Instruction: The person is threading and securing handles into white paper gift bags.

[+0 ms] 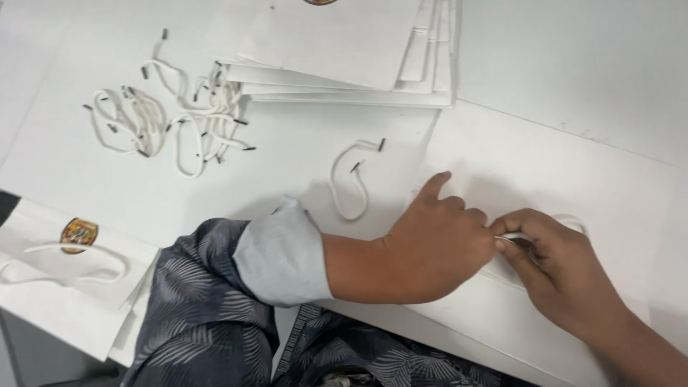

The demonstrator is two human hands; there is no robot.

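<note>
Head view shows the left hand (441, 240) and right hand (566, 272) meeting on a flat white bag (545, 172) on the desk (573, 50). Both hands' fingers pinch a white cord (517, 236) at the bag's edge. Another cord (349, 183) lies beside the left hand, with more bags (337, 43) farther off.

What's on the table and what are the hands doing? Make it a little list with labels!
left hand: rests on the flat white paper bag, pinching near the cord
right hand: pinches a white cord handle at the bag's edge
loose cord: lies alone beside the left hand
cord pile: upper left of the table
bag stack: flat white bags at the top
finished bag: lower left, cord attached
</note>
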